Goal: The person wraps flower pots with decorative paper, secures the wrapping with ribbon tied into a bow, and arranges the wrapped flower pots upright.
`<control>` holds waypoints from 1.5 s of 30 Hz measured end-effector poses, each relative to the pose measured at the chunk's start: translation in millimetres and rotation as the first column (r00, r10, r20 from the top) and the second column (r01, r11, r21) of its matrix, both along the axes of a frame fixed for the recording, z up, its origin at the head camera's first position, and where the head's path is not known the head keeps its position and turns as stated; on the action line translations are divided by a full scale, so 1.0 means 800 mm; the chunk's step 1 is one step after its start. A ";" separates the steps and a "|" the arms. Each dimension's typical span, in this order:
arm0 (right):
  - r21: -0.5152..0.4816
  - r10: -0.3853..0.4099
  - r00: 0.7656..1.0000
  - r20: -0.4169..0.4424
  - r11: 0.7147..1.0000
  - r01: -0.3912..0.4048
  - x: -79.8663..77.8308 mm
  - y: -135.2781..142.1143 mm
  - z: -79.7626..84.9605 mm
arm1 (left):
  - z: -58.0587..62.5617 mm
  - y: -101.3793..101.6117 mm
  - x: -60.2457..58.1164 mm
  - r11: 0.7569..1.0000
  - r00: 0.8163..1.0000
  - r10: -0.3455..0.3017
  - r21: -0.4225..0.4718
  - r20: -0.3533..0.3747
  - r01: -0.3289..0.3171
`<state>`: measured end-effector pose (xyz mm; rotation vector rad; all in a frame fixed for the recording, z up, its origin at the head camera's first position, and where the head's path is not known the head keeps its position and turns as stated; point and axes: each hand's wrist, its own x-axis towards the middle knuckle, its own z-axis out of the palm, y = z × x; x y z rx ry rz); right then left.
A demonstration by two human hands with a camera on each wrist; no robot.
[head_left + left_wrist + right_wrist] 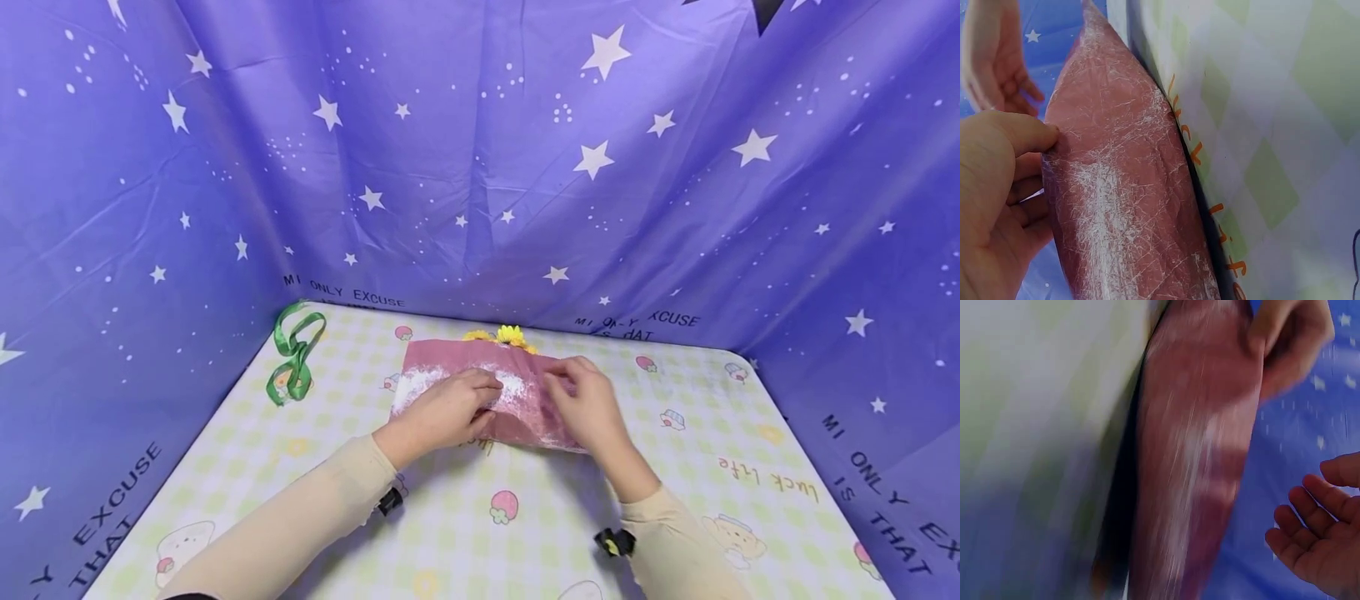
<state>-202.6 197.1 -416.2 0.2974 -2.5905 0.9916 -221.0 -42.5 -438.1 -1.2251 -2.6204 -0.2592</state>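
Observation:
A pink, crinkled wrapping sheet [450,354] with whitish glare stands over the middle of the table; whether it is paper or a bag I cannot tell. Yellow flowers [510,335] show above its far edge. My left hand [450,410] pinches the sheet's edge, thumb on the near face [1110,125] and fingers behind it in the left wrist view. Beside the sheet's right part is my right hand [588,408]. In the right wrist view this hand [1329,531] has loosely bent fingers, apart from the sheet [1204,425], which is blurred there.
A looped green ribbon [292,358] lies at the table's back left. The checked tablecloth [300,508] carries printed strawberries and lettering. Purple star-patterned curtains [465,150] enclose the back and both sides of the table.

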 end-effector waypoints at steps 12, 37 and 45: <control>0.007 -0.015 1.000 0.005 1.000 0.015 0.000 -0.082 -0.023 | -0.009 0.000 -0.002 0.999 0.998 -0.009 0.034 -0.055 0.011; 0.156 -0.057 0.996 -0.062 0.986 0.066 0.005 -0.112 -0.037 | -0.052 -0.084 0.048 0.610 0.755 0.436 0.455 0.490 -0.648; 0.279 -0.098 0.994 -0.056 0.954 0.110 0.012 -0.120 -0.038 | -0.047 -0.096 0.055 0.372 0.325 -0.040 0.316 0.945 -0.873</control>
